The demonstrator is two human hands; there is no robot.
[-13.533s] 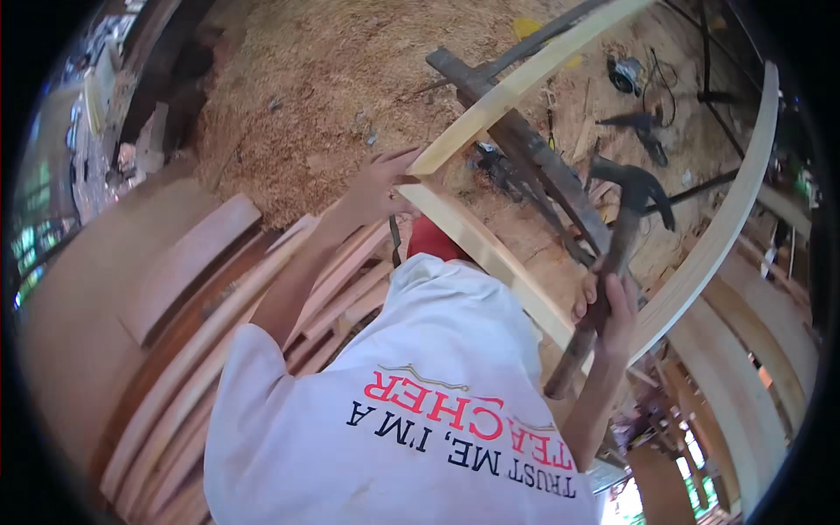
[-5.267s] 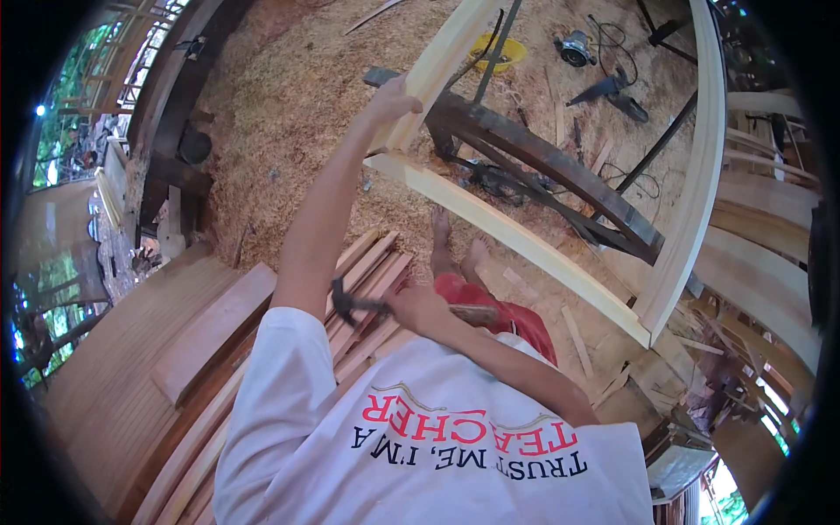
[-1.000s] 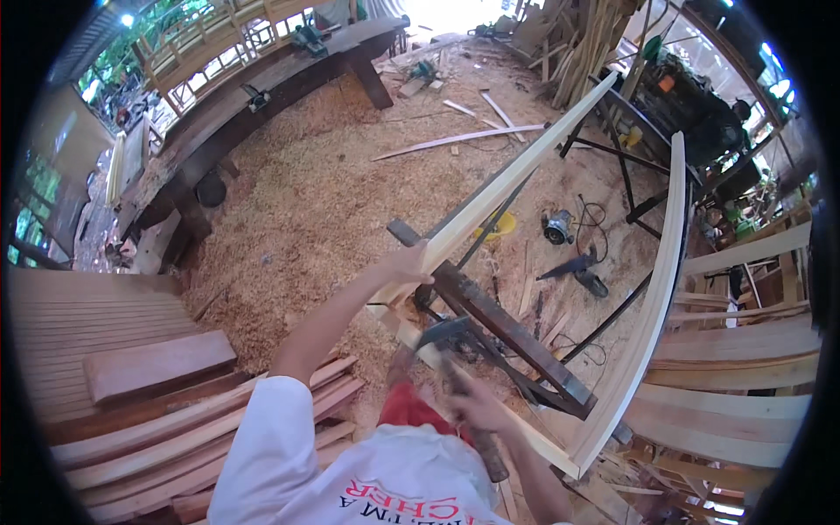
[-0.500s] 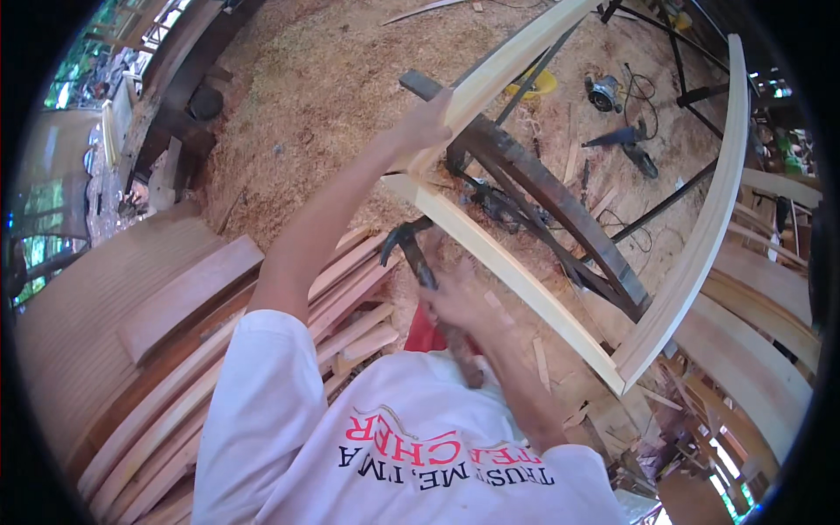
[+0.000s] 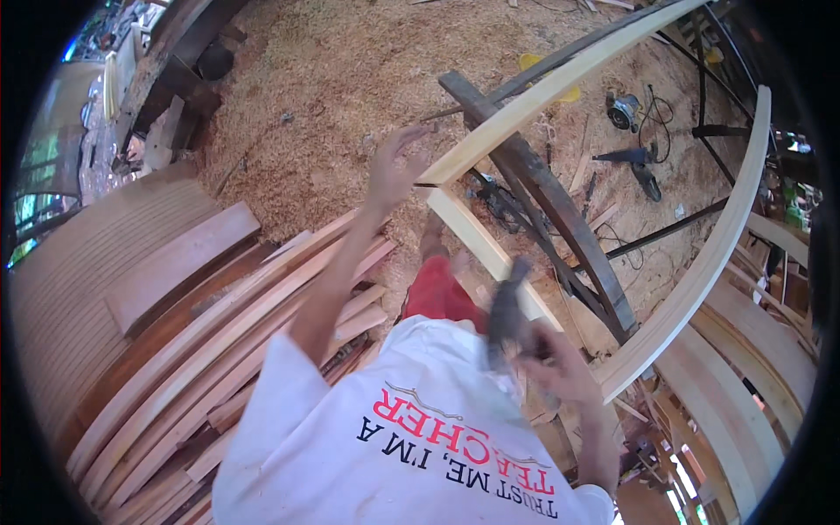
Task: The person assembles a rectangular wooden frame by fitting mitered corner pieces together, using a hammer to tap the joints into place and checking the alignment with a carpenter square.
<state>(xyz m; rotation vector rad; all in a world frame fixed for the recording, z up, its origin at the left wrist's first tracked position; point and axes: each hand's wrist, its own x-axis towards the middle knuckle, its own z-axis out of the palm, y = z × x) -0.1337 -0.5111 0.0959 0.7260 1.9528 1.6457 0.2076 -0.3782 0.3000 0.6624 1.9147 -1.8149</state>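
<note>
Nearest you, on your side of the wooden frame (image 5: 477,241), are your white shirt (image 5: 411,429) and, past its hem, your red shorts (image 5: 442,293). Your right hand (image 5: 560,363) is just short of the frame's near rail, its grip closed around a hammer (image 5: 507,311); blur makes it hard to see exactly how your fingers wrap the handle. Left of the frame lies a stack of planks (image 5: 206,346), and right of it more boards (image 5: 744,359). Your left hand (image 5: 398,171) is just beside the frame's near left corner, its grip loosely open, fingers parted around nothing. Beyond the near rail, a dark trestle (image 5: 564,214) crosses under the frame's left side. Farther off, between the frame's long sides, a power tool (image 5: 623,112) lies on the shavings-covered floor (image 5: 297,61).
</note>
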